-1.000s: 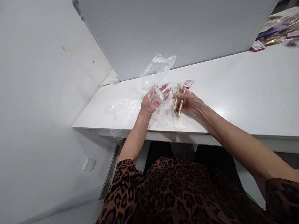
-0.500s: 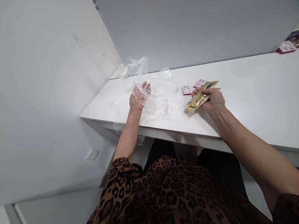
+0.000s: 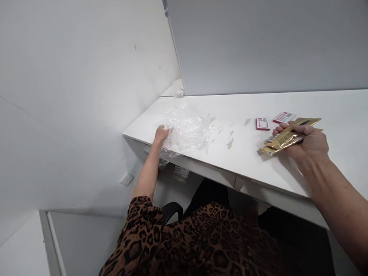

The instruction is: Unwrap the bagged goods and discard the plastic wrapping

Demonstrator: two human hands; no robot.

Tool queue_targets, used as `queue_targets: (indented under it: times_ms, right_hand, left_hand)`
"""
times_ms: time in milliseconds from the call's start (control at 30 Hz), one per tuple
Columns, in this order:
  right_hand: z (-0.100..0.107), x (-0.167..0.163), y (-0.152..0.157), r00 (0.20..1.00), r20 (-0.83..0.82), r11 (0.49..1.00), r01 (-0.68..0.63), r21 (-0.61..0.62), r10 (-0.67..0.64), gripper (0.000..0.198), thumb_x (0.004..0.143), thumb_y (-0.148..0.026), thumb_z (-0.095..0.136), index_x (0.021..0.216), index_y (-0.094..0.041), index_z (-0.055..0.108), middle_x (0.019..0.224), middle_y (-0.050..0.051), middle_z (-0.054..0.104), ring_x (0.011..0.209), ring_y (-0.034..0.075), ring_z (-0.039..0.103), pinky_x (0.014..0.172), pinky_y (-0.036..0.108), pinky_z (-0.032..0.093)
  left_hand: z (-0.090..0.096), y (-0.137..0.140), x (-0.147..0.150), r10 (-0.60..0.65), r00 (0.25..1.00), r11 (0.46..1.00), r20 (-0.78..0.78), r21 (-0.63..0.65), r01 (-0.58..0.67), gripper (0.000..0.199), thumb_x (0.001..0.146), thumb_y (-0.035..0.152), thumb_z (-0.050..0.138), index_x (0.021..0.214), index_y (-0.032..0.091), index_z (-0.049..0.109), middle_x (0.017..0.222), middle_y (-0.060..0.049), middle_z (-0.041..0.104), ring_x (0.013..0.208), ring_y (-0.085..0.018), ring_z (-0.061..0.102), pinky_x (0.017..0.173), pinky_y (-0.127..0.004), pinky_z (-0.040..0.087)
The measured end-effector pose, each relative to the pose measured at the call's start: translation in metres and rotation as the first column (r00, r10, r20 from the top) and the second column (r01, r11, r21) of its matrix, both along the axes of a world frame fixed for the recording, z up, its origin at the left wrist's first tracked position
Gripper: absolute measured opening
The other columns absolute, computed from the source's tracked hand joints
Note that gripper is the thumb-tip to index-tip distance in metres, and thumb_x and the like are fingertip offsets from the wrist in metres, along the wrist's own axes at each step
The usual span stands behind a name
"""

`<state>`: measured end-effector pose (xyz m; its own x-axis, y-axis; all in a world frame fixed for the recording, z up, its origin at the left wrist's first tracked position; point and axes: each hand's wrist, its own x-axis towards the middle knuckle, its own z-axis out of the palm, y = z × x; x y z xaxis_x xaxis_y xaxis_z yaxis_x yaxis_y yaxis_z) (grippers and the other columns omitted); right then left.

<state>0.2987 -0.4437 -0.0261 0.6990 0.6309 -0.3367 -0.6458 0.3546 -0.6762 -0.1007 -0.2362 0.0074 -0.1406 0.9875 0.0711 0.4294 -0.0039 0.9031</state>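
Observation:
My left hand (image 3: 161, 135) rests at the near left corner of the white table (image 3: 338, 111), gripping the edge of a crumpled clear plastic wrap (image 3: 188, 131) that lies spread beside it. My right hand (image 3: 307, 140) is far to the right, closed around a bunch of flat gold packets (image 3: 286, 139) held just above the tabletop. Two small red-and-white cards (image 3: 262, 123) lie on the table just beyond the packets.
A grey partition board (image 3: 271, 40) stands along the back of the table. A white wall (image 3: 63, 98) is close on the left, with a socket (image 3: 126, 179) low down. Small scraps (image 3: 229, 143) lie between the wrap and the packets. A clear bag (image 3: 181, 172) hangs under the table edge.
My hands have drawn apart. The left hand carried the plastic wrap to the table's left corner and set it down; the right hand stayed on the gold packets. The view swung left.

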Motion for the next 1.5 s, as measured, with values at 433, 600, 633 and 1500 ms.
queue_targets:
  times_ms: [433,600,633,1500]
  right_hand:
    - [-0.001,-0.005,-0.002,0.999,0.054,1.0,-0.006,-0.017,0.007,0.019,0.061,-0.009,0.053,0.074,-0.018,0.063,0.088,0.012,0.063,0.075,0.018,0.062,0.053,0.026,0.063]
    - [-0.003,-0.004,-0.003,0.999,0.046,1.0,-0.005,-0.028,0.006,0.019,0.062,-0.009,0.053,0.075,-0.019,0.063,0.09,0.012,0.062,0.073,0.018,0.062,0.052,0.026,0.062]
    - [-0.004,-0.004,-0.004,0.999,0.048,1.0,-0.006,-0.031,0.007,0.019,0.062,-0.009,0.052,0.074,-0.019,0.063,0.091,0.012,0.062,0.073,0.018,0.062,0.051,0.026,0.062]
    - [0.02,-0.012,-0.016,0.923,0.326,0.967,0.139,0.212,-0.204,0.036,0.064,-0.006,0.052,0.096,-0.02,0.061,0.081,0.002,0.064,0.07,0.015,0.059,0.068,0.028,0.058]
  left_hand:
    - [-0.002,-0.064,0.066,-0.394,0.607,0.886,-0.69,-0.108,0.452,0.121,0.075,0.087,0.067,0.172,0.036,0.016,0.184,-0.012,-0.001,0.168,-0.049,-0.001,0.131,-0.073,0.002]
    - [-0.029,-0.043,0.081,-0.51,0.444,0.826,-0.737,-0.275,0.493,0.08,0.094,0.075,0.049,0.161,0.031,0.044,0.178,-0.013,0.03,0.164,-0.046,0.023,0.129,-0.069,0.015]
    - [-0.031,-0.04,0.08,-0.478,0.455,0.84,-0.751,-0.239,0.488,0.065,0.1,0.064,0.046,0.156,0.03,0.051,0.172,-0.013,0.041,0.16,-0.042,0.034,0.128,-0.067,0.022]
    - [0.004,0.056,-0.02,-0.072,0.588,0.995,-0.806,-0.1,-0.015,0.114,0.086,0.058,0.059,0.168,-0.005,0.012,0.178,-0.032,0.007,0.167,-0.05,0.002,0.129,-0.072,-0.004]
